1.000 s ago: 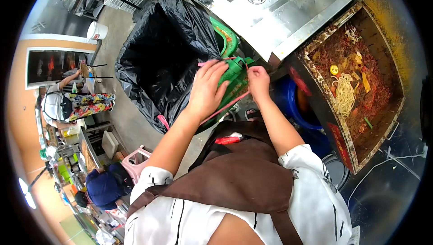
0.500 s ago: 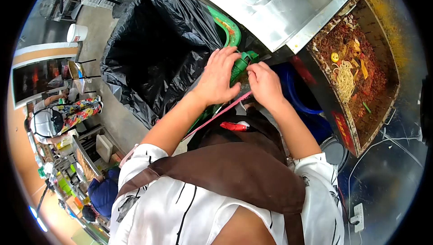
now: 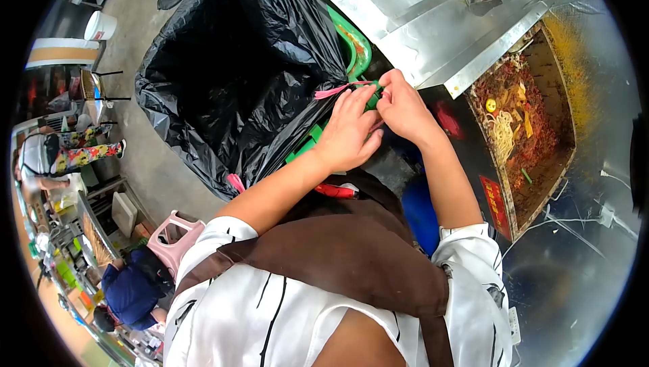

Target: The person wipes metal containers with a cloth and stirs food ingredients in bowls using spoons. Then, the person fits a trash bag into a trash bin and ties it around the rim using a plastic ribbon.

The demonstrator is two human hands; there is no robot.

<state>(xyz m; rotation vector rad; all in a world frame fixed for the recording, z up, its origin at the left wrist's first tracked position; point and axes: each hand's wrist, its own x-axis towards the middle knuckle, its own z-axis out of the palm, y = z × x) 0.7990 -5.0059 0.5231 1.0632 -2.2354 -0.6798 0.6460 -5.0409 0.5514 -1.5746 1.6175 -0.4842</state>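
A large bin lined with a black plastic bag stands in front of me, its green rim showing at the right corner. My left hand lies against that corner, fingers stretched out and thumb apart. Close beside it, my right hand is closed in a pinch at the green handle. A pink plastic string runs over the bag's edge to the right fingertips. Its stretch between the fingers is partly hidden. Another pink piece of string shows at the bag's near corner.
At the right, a metal-edged box holds noodles and red food scraps. A steel sink counter is behind the bin. A blue container stands below my right arm. At left are a pink stool, a white bucket and two people.
The pink string stretched towards me before; now it lies over the bag's edge by the handle. My right hand has moved up beside the left fingers. The view has shifted.
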